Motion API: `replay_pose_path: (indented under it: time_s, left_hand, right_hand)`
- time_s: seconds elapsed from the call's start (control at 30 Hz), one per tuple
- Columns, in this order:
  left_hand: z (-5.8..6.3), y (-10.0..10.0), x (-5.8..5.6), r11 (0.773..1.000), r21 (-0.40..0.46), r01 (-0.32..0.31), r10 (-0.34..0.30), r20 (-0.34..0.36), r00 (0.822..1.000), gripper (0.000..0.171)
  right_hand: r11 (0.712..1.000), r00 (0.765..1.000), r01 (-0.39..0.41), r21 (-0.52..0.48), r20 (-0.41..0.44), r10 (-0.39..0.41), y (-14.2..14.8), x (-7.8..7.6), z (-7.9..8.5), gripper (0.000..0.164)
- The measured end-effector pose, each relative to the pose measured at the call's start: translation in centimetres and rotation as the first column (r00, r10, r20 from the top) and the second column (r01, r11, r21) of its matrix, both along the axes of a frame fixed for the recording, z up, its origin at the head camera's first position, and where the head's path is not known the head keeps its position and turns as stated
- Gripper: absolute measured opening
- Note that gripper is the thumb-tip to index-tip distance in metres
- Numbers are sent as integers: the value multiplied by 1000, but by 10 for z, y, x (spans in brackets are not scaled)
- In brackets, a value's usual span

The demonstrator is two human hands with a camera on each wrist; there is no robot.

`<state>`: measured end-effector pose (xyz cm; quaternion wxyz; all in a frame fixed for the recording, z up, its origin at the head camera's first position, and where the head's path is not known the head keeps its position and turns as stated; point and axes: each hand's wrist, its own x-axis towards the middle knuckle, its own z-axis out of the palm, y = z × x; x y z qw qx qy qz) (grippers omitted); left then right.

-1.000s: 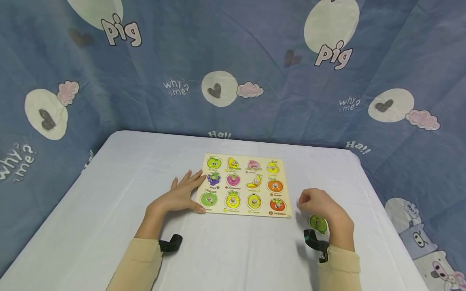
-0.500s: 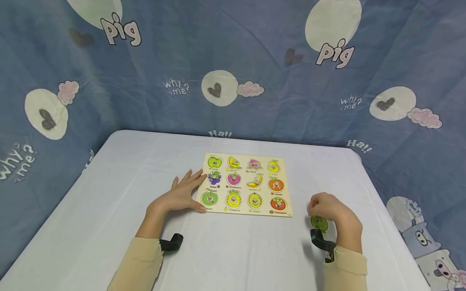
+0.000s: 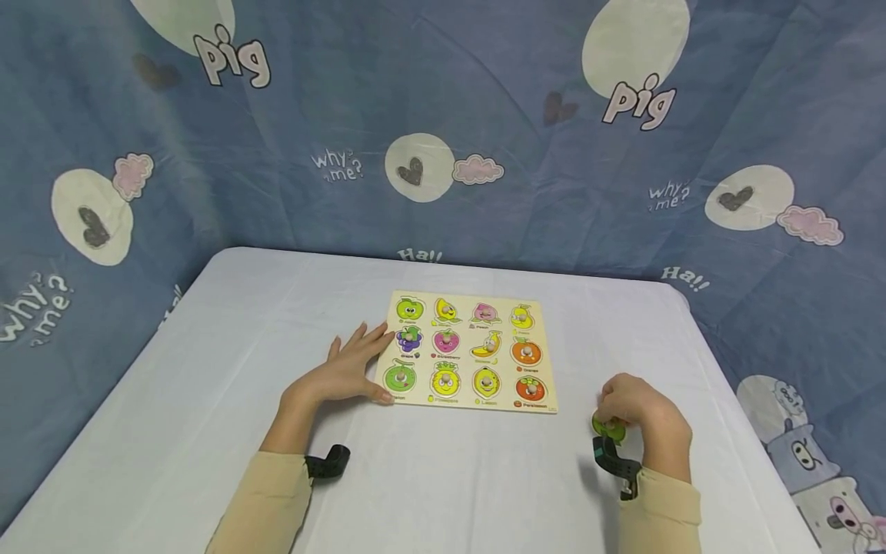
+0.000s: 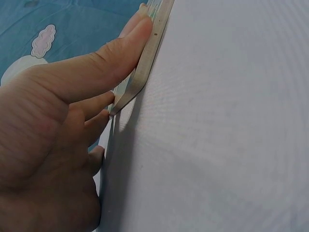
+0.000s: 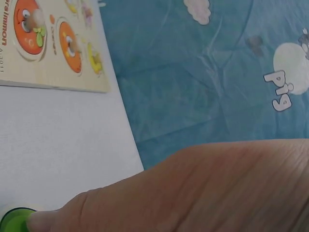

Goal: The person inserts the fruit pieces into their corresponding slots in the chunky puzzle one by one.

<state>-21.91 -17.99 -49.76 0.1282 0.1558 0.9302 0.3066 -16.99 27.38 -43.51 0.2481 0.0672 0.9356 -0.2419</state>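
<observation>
A wooden fruit puzzle board (image 3: pixel 466 381) with knobbed pieces lies flat on the table. My left hand (image 3: pixel 339 375) rests at its left side, fingers spread; in the left wrist view the thumb (image 4: pixel 111 60) and other fingertips touch the board's edge. To the right of the board, my right hand (image 3: pixel 637 404) pinches a green fruit puzzle piece (image 3: pixel 612 434) lying on the cloth, its upper part covered by the fingers. The right wrist view has the thumb (image 5: pixel 96 212) against this green piece, most of which falls outside that frame.
White cloth covers the table (image 3: pixel 443 485). Behind it hangs a blue printed curtain (image 3: pixel 540 200), which also comes down along both sides. Each wrist wears a black camera mount, the left one (image 3: pixel 328 462) and the right one (image 3: pixel 612 459).
My right hand has moved right, away from the board, then down onto the green puzzle piece, its fingers now at it. The left hand has stayed at the board.
</observation>
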Motion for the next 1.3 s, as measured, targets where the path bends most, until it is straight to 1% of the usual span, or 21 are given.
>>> replay_pose_path:
  time_s: [0.17,0.3,0.43,0.63,0.97,1.13,1.3]
  left_hand:
    - [0,0,0,1000,-3,0,0,-2,1000,125]
    - [0,0,0,1000,-2,-3,3,-1,1000,124]
    - [0,0,0,1000,-1,-8,8,1,1000,125]
    - [-1,0,1,1000,1,-8,8,-2,1000,125]
    - [1,1,1,1000,5,-5,5,-2,1000,124]
    - [2,1,2,1000,6,-7,7,-2,1000,124]
    - [2,1,2,1000,7,-10,10,1,1000,124]
  right_hand:
    - [1000,1000,8,9,16,-8,3,3,0,18]
    - [1000,999,25,-16,41,-25,4,6,2,19]
    - [999,998,32,-36,48,-31,2,6,1,19]
    - [999,998,35,-35,47,-33,0,2,-2,18]
    - [1000,1000,-19,0,-20,19,-4,-4,-7,17]
    - [999,998,-18,29,-58,20,-4,-7,-9,14]
    - [999,995,-23,38,-93,27,-5,-10,-10,9]
